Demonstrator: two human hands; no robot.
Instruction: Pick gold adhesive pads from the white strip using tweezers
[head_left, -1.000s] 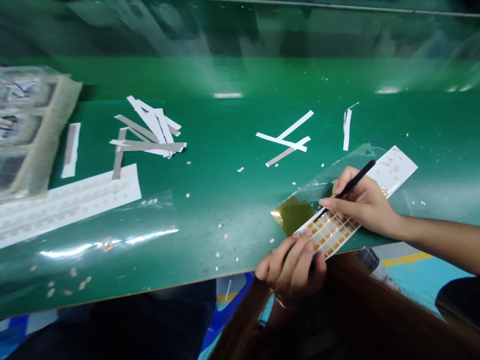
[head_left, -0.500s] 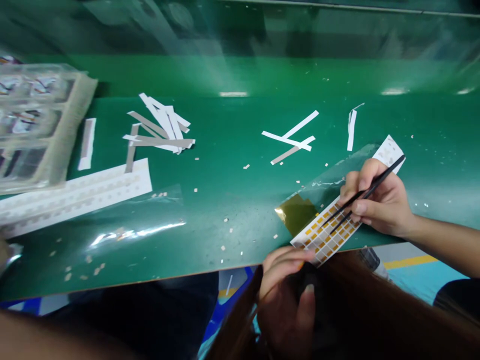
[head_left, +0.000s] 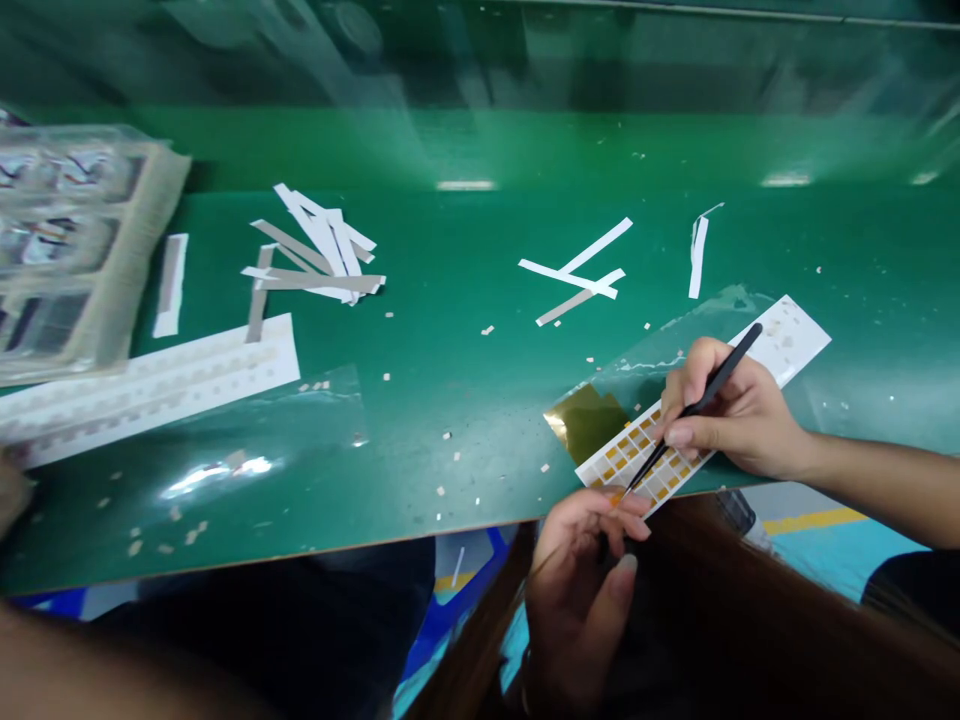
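Tweezers now lower, tips beside left hand, right hand's grip unchanged.

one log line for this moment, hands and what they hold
right hand: grips black tweezers, tips at sticker sheet near edge | left hand: at table edge beside tips, holding unclear

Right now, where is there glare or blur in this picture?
Head view: glare streaks on the clear film and along the green table far edge; the tray stack at left is smeared; right hand and tweezers stay fairly sharp.
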